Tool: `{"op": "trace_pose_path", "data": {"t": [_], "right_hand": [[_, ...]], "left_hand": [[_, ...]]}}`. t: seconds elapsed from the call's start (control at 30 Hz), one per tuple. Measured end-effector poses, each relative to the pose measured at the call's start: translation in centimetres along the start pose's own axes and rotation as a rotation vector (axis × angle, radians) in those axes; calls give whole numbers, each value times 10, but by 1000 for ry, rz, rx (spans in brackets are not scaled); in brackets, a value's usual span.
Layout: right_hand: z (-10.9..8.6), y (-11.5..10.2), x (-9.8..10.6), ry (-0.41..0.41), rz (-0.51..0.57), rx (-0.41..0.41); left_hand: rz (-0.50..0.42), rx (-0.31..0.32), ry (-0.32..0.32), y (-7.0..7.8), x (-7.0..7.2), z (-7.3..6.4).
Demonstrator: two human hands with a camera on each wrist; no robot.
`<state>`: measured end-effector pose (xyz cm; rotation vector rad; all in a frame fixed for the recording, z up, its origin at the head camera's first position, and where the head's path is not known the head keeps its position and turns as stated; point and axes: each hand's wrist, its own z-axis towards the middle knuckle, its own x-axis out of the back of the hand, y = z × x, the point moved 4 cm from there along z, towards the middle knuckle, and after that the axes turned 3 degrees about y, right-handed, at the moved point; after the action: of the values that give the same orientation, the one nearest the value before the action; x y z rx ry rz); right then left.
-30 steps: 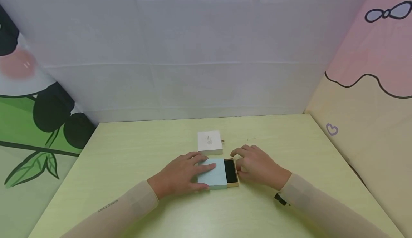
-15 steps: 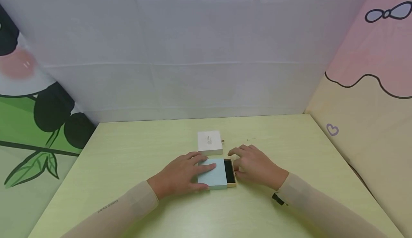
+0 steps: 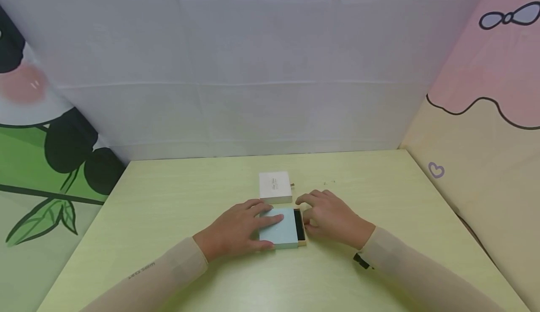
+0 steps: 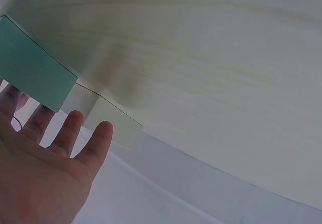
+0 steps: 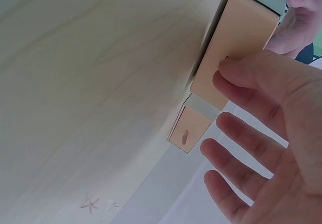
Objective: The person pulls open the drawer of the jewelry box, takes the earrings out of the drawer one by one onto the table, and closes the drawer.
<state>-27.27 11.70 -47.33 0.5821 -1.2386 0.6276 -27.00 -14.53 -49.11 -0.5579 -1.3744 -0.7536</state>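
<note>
A pale blue slide-out box (image 3: 283, 236) lies on the table, its black-lined drawer (image 3: 300, 225) showing as a narrow strip on the right. My left hand (image 3: 236, 227) rests on the box with fingers spread over the top and thumb at the near edge. My right hand (image 3: 333, 220) is at the drawer's right end. In the right wrist view, thumb and index finger pinch at the middle of the tan drawer front (image 5: 241, 30), beside a small dark slit; their tips hide the pull there. The other fingers are loosely extended.
Just behind the blue box sits a white box (image 3: 274, 188) with small print on its lid and a short brown tab (image 3: 292, 185) on its right side. A few small marks (image 3: 329, 182) are on the table farther right. Patterned cloth walls surround the table.
The drawer has slid left into the blue box, so less black lining shows. My right hand has moved left along with it. My left hand has stayed in place.
</note>
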Motion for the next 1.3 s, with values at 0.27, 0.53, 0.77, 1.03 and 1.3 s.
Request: {"op": "trace_pose_path", "data": {"t": [0.27,0.53,0.77,1.03,1.3], "right_hand": [[2,-2,1,-9,7,-9],[5,-3,0,-12,5,0],[5,-4,1,4,9,8],[6,-6,0,24,10,14],[7,-7,0,25,-4,16]], "left_hand": [[-1,2,-5,0,0,1],[12,-1,0,-1,-3,1],[6,3,-17,-1,-3,1],[13,-2,-21,-1,-2,2],[20,-7,-16,0,-1,2]]}}
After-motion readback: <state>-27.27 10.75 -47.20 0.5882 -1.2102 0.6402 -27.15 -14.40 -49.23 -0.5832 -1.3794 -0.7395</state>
